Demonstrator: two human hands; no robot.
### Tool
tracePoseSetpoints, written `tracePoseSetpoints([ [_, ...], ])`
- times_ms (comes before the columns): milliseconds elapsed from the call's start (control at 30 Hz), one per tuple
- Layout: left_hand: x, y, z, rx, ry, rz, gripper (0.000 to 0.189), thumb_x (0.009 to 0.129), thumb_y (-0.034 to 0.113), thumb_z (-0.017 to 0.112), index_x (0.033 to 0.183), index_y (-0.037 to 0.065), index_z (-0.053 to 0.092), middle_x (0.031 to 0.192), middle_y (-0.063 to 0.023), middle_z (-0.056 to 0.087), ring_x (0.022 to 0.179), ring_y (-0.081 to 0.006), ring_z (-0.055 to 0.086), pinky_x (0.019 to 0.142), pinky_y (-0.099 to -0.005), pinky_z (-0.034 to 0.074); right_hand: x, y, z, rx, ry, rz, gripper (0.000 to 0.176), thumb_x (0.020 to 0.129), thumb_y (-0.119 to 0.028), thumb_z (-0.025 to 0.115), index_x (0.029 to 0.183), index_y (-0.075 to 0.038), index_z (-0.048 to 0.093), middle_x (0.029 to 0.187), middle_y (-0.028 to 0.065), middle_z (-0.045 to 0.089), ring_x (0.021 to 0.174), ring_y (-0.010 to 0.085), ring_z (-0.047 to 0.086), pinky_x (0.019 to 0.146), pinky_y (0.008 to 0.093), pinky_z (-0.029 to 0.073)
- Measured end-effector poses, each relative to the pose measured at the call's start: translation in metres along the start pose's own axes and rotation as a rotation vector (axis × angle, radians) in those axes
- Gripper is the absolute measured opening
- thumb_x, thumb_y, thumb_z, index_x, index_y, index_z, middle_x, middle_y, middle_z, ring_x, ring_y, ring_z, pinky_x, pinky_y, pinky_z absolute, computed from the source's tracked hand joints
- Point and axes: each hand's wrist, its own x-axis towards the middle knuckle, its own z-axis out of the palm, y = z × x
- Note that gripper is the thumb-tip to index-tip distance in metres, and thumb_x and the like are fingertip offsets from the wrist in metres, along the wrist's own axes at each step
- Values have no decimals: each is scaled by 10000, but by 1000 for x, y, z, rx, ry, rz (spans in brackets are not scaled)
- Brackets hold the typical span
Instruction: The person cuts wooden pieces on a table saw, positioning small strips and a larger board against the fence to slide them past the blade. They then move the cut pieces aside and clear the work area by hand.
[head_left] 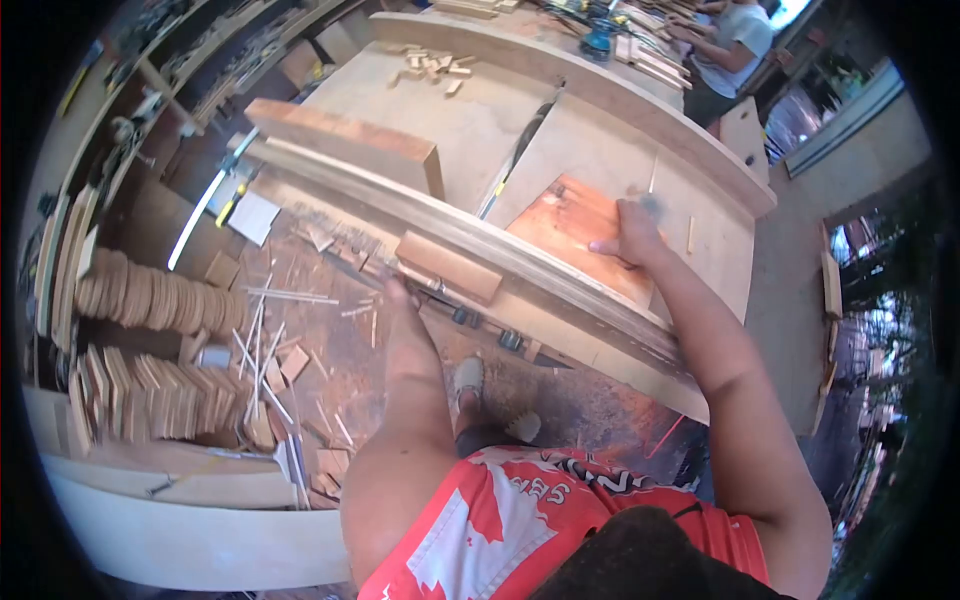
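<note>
My right hand (632, 230) lies flat on a reddish-brown wooden board (570, 225) that rests on the pale saw table (470, 120). Its fingers are spread and press down on the board's near right part. My left hand (398, 292) reaches down to the table's near edge, right beside a small wooden block (447, 266) fixed on a long wooden rail (520, 262); whether it grips anything is hard to tell. A dark saw slot (520, 150) runs across the table left of the board.
A thick timber beam (345, 143) lies on the table's left. Offcuts and thin strips litter the floor (290, 330), with stacked wood pieces (150, 395) at left. Small blocks (430, 68) sit at the far end. Another person (725, 45) works at a bench beyond.
</note>
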Motion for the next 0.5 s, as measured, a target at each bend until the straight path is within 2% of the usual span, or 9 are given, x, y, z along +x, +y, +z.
tracePoseSetpoints([
  [33,19,-8,-24,43,17,14,968,943,764,199,1556,15,201,1600,-154,287,1476,-267,288,1153,-404,316,-2,-3,0,7,14,-14,983,592,-615,862,1278,-2,514,1260,231,561,1203,394,539,1030,473,432],
  [100,-21,5,-37,403,23,3,873,989,678,270,1565,29,165,1619,-158,239,1484,-316,256,1157,-430,297,1,-5,-3,9,2,6,1016,598,-603,866,1324,-5,482,1258,228,568,1195,390,546,1032,467,434],
  [167,-43,17,-50,1020,-46,-59,581,1015,499,444,1361,46,555,1405,-205,536,1311,-289,498,1113,-421,351,0,0,-8,20,-13,47,1050,605,-592,870,1369,-8,450,1256,226,574,1187,387,554,1034,461,435],
  [233,-28,-20,-106,1222,-468,228,347,957,315,573,1069,5,684,1055,-116,707,1023,-240,648,921,-371,501,10,9,-15,174,-122,21,961,652,-588,846,1320,25,529,1243,239,598,1148,377,581,1019,449,447],
  [300,-111,11,-64,1635,-711,63,376,917,279,648,1220,57,663,1189,-113,691,1120,-214,630,950,-368,492,38,24,-22,244,-232,82,918,675,-636,803,1269,28,579,1223,241,617,1140,375,595,1000,444,461],
  [333,-137,19,-49,1542,-902,73,368,920,274,658,1218,58,664,1180,-113,693,1103,-210,636,938,-362,499,50,31,-26,297,-353,119,892,698,-684,760,1217,30,629,1204,242,636,1133,374,609,980,439,476],
  [367,-166,28,-36,1438,-1085,64,360,923,269,668,1216,59,665,1170,-113,694,1085,-207,641,926,-355,505,54,32,-24,313,-346,136,892,698,-684,760,1217,30,629,1204,242,636,1133,374,609,980,439,476],
  [433,-229,64,25,1323,-1250,-78,324,954,249,644,1201,41,664,1163,-118,694,1060,-208,655,911,-358,515,63,28,-21,136,-329,137,889,713,-762,678,1130,23,695,1175,248,665,1127,373,625,961,422,485],
  [500,-261,86,73,1254,-1378,40,262,980,223,614,1154,38,674,1122,-99,703,1021,-194,663,884,-359,524,71,38,-23,164,-357,120,879,716,-766,665,1112,18,707,1161,251,673,1113,373,635,950,429,491],
])
